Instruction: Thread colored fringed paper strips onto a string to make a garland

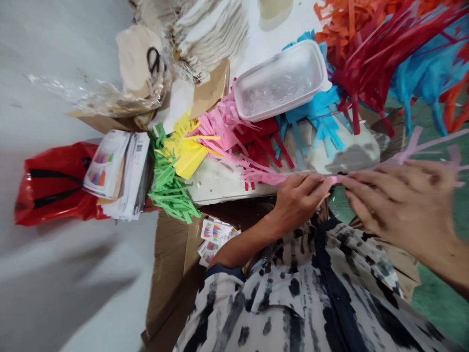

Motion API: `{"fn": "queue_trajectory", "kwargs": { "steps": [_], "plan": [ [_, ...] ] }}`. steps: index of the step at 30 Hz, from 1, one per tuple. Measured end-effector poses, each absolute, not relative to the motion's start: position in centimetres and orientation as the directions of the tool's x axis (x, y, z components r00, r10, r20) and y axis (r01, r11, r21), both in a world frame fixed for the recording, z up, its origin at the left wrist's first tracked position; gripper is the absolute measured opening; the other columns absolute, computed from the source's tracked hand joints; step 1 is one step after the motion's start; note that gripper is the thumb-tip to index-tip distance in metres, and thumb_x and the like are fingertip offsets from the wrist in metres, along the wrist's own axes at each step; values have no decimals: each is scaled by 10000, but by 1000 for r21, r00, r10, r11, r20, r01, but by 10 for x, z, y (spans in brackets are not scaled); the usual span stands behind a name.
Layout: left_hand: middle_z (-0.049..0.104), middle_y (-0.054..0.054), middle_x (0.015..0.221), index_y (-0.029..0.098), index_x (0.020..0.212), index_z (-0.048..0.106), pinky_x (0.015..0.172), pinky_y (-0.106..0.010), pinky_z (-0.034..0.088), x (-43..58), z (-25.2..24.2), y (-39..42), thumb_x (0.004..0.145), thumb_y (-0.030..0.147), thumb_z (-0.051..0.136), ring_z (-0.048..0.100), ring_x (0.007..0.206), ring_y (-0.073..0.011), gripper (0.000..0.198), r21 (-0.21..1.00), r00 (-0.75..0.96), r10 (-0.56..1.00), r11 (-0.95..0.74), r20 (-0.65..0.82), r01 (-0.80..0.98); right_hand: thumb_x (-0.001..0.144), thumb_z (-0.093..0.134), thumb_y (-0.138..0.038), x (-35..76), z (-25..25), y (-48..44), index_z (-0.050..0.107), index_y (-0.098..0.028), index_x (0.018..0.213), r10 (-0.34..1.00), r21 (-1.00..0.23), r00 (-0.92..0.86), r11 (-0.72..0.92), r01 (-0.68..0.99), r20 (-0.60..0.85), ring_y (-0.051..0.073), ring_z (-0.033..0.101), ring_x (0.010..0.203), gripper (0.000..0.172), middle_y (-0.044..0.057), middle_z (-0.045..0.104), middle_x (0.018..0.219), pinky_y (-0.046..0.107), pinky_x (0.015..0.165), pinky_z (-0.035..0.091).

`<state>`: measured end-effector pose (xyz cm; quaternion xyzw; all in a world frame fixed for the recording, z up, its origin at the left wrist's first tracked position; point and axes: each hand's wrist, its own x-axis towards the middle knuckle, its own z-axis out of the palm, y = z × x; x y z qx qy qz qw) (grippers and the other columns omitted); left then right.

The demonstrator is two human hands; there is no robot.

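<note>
Both hands hold a pink paper tassel point(266, 175) stretched sideways at the table's front edge, its middle drawn into a thin twisted strand. My left hand point(298, 198) is closed on it left of the middle. Close by on the right, my right hand point(399, 195) pinches the same strand, slightly blurred. Fringed strips fan out beyond each hand. Behind them lie fringed papers in pink point(222, 124), dark red point(262, 142), blue point(324, 117), yellow point(188, 151) and green point(170, 186).
A white plastic tub point(282, 80) stands on the fringed papers. Printed cards point(124, 171) lie on a red bag point(54, 181) at left. Orange point(339, 36) and crimson tassels point(384, 54) are heaped at back right. A cardboard box point(170, 274) with cards stands below the table point(216, 186).
</note>
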<state>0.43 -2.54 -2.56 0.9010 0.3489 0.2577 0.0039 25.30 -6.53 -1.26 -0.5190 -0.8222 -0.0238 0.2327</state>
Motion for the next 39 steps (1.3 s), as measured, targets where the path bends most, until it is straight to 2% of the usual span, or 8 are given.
{"fn": "queue_trajectory", "kwargs": {
  "steps": [4, 7, 10, 14, 21, 29, 34, 39],
  "plan": [
    [773, -70, 1112, 175, 1213, 745, 958, -304, 551, -3, -33, -32, 1022, 228, 645, 682, 1031, -170, 222, 270, 563, 661, -733, 496, 624, 1016, 678, -295, 245, -28, -60, 630, -324, 1402, 754, -104, -457, 562, 821, 471, 275, 677, 1114, 390, 27, 769, 1237, 499, 995, 398],
    [776, -66, 1051, 163, 1122, 755, 938, -302, 552, -12, -27, -28, 1018, 269, 663, 680, 1000, -169, 175, 357, 535, 695, -712, 481, 605, 1018, 690, -298, 253, -30, -54, 699, -302, 1252, 725, -150, -438, 589, 794, 531, 265, 679, 1052, 235, 41, 781, 1130, 471, 907, 388],
    [771, -63, 1015, 161, 1047, 752, 923, -306, 545, -19, -17, -18, 1006, 348, 685, 668, 978, -169, 203, 457, 542, 734, -679, 409, 575, 1037, 659, -365, 260, -22, -45, 737, -290, 1097, 748, -267, -424, 607, 749, 511, 252, 670, 947, 124, 45, 772, 1019, 455, 861, 389],
    [759, -56, 1006, 175, 997, 734, 912, -303, 518, -21, -7, -6, 1036, 373, 630, 657, 965, -163, 227, 513, 590, 747, -651, 306, 559, 1040, 640, -443, 262, -9, -31, 740, -315, 1049, 774, -357, -441, 612, 706, 454, 237, 662, 934, 163, 9, 775, 993, 430, 866, 402],
    [722, -55, 983, 167, 964, 685, 902, -305, 474, -14, -7, -8, 1075, 303, 552, 616, 946, -166, 220, 438, 593, 767, -633, 244, 638, 1076, 546, -484, 262, -10, -26, 699, -272, 1033, 781, -267, -475, 598, 755, 405, 273, 641, 944, 265, 31, 745, 957, 467, 903, 368],
    [664, -64, 1033, 209, 973, 723, 895, -369, 442, -15, 0, -16, 1043, 406, 604, 566, 981, -206, 241, 444, 438, 866, -499, 241, 744, 1107, 297, -547, 251, -7, -27, 656, -225, 953, 853, -122, -439, 486, 865, 284, 329, 593, 980, 506, 91, 687, 922, 494, 891, 321],
    [656, -62, 1056, 212, 910, 708, 899, -398, 424, -11, 7, -14, 985, 390, 685, 555, 999, -224, 195, 446, 385, 908, -416, 163, 793, 1088, 226, -521, 241, 5, -22, 628, -250, 873, 872, -74, -438, 463, 883, 218, 333, 564, 914, 530, 89, 673, 862, 494, 862, 313],
    [654, -57, 1054, 213, 873, 678, 864, -400, 413, -7, 8, -12, 952, 362, 709, 553, 1000, -231, 172, 442, 362, 920, -391, 153, 807, 1048, 273, -498, 235, 9, -19, 561, -262, 783, 886, -19, -425, 436, 900, 186, 325, 548, 872, 457, 82, 657, 796, 476, 800, 283]
  ]
}}
